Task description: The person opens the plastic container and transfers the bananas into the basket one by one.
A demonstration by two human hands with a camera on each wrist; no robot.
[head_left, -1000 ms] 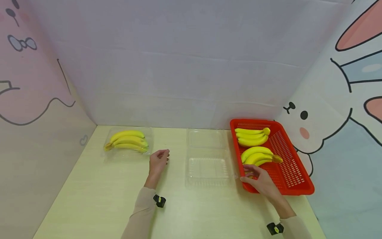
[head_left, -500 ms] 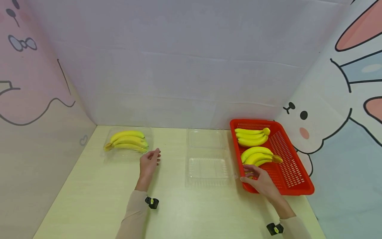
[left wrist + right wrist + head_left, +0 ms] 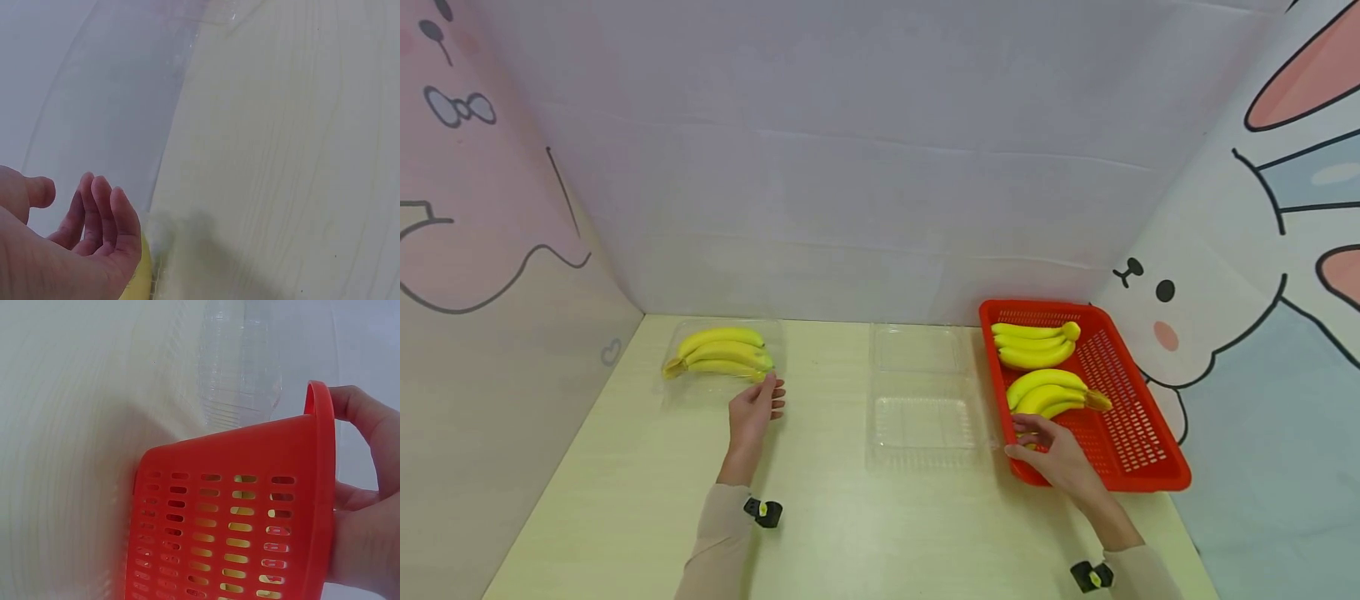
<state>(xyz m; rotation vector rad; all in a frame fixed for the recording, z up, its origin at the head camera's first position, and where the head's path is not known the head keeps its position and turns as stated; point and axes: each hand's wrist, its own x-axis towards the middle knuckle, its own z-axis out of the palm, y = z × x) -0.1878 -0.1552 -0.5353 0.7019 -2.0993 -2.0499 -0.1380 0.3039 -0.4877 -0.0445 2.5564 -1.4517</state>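
Note:
My left hand (image 3: 751, 421) is at the right front corner of a clear plastic box (image 3: 707, 390) holding a bunch of bananas (image 3: 721, 353). In the left wrist view its fingers (image 3: 106, 219) are loosely bent, with nothing between them and the thumb. My right hand (image 3: 1060, 458) reaches over the near left corner of the red basket (image 3: 1138, 479), fingers bent downward. Some yellow shows beneath it. In the right wrist view the fingertips are hidden behind the basket rim, so whether they grip anything is unclear. Two banana bunches (image 3: 1033, 345) lie farther back in the basket.
An opened clear plastic box (image 3: 922, 457) lies mid-table, left of the basket, its lid (image 3: 917, 348) folded back. A pale wall (image 3: 850, 208) closes off the back, and printed panels flank the table (image 3: 865, 533).
My left hand has moved left across the table, up to the corner of the box with bananas. The right hand, basket and bananas look unchanged.

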